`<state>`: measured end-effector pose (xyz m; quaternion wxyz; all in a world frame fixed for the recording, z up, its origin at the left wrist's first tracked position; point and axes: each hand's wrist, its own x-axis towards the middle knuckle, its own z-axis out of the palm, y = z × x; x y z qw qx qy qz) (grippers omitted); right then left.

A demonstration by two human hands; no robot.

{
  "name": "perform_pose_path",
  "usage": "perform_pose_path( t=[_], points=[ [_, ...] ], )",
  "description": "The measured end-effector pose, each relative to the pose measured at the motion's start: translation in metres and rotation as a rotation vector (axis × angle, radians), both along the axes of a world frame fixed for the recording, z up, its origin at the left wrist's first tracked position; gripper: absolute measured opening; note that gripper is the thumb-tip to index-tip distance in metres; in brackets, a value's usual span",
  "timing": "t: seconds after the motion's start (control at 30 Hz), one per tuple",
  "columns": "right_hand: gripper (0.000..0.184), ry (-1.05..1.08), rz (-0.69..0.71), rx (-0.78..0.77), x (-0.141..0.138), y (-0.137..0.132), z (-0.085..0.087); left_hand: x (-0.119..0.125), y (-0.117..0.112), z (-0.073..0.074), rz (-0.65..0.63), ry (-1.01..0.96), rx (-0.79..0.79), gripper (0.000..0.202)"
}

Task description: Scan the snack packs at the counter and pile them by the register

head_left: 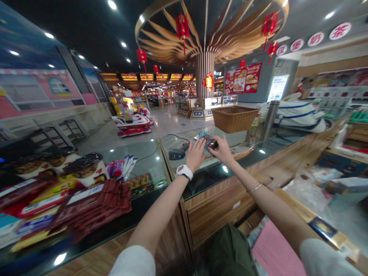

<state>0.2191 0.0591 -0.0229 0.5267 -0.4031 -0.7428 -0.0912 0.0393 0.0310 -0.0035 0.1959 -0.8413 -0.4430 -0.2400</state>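
Small printed packet (207,143), pinched between the fingertips of both hands, over the glass tabletop (135,155); contact with the glass cannot be told. Left hand (195,155), white wristwatch (184,171) on its wrist, and right hand (220,149) close in from either side. Black barcode scanner (176,154) just left, cable trailing. Wicker basket (234,119) beyond. Red-wrapped snack packs (94,203) stacked nearer, left.
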Motion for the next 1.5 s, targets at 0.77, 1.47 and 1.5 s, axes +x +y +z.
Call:
perform_pose_path(
  t=[0.77,1.47,1.5],
  points=[
    [0.066,-0.384,0.344,0.106,-0.139,0.014,0.046,-0.153,-0.032,0.029,0.324,-0.253,0.201,0.05],
    [0.058,-0.185,0.245,0.057,-0.138,0.033,0.023,-0.182,-0.015,0.021,0.056,-0.58,0.012,0.056],
    [0.058,-0.175,0.242,0.051,-0.138,0.033,0.023,-0.181,-0.015,0.021,0.04,-0.626,-0.003,0.049]
  ],
)
